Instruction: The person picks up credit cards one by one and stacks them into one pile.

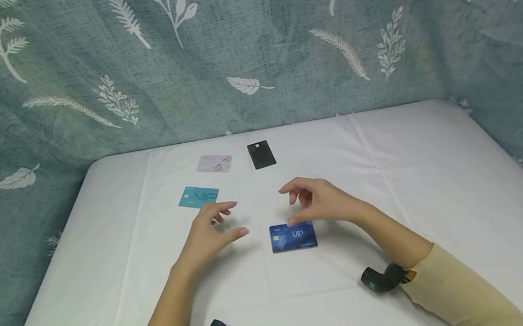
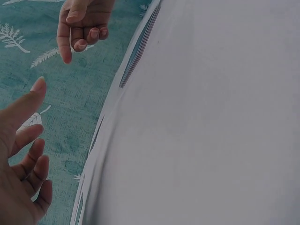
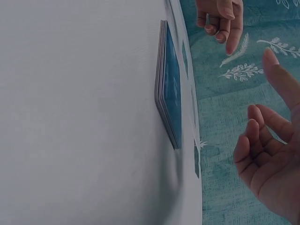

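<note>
A neat stack of cards (image 1: 284,244), topped by a dark blue VIP card, lies flat on the white table; its layered edge shows in the right wrist view (image 3: 161,70). My right hand (image 1: 323,199) hovers over the stack's far right corner, thumb overlapping the top card in the head view, fingers loosely bent around nothing. To the left of the stack, my left hand (image 1: 208,235) hangs above the cloth with thumb and fingers apart, holding nothing. Just beyond it lies a teal VIP card (image 1: 195,194), its near edge partly covered by the hand.
Farther back on the table are a pale pink card (image 1: 213,163) and a black card (image 1: 262,155), lying apart. A white cloth (image 1: 423,195) covers the table. Behind it hangs a teal leaf-patterned curtain (image 1: 276,59). Each wrist wears a small black camera.
</note>
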Tool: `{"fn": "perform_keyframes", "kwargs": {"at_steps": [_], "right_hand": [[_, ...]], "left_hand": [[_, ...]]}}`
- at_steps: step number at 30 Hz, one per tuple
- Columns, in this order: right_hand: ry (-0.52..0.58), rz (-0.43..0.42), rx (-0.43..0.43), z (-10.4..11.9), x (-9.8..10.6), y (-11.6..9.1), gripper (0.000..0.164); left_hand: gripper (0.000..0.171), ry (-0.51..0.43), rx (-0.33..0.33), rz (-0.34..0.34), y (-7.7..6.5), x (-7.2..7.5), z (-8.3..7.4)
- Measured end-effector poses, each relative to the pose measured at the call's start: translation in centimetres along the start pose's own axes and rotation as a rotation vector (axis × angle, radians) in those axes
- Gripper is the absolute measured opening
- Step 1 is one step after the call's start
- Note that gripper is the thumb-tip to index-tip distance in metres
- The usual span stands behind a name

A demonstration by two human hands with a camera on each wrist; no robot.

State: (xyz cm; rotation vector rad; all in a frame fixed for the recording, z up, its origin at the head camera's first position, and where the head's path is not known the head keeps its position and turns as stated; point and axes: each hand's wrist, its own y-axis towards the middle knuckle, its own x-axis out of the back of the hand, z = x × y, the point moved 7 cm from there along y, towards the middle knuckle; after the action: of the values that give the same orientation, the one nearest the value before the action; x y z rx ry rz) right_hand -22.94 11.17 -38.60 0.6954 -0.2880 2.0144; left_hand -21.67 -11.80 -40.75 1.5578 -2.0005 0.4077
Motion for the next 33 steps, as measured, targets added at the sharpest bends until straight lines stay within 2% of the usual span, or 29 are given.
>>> {"fn": "perform_keyframes", "kwargs": {"at_steps": [8, 21, 33], "right_hand": [[-0.027, -0.024, -0.002, 0.6, 0.1, 1.4, 0.057], [-0.064, -0.065, -0.023, 2.0, -0.2, 3.9, 0.059], [-0.064, -0.099, -0.084, 2.4, -1.4, 6.4, 0.062]], "left_hand": [[0.061, 0.015, 0.029, -0.023, 0.4, 1.7, 0.7], [0.062, 0.010, 0.021, -0.049, 1.1, 5.0, 2.1], [0.067, 0.098, 0.046, -0.097, 2.3, 8.0, 3.9]]}}
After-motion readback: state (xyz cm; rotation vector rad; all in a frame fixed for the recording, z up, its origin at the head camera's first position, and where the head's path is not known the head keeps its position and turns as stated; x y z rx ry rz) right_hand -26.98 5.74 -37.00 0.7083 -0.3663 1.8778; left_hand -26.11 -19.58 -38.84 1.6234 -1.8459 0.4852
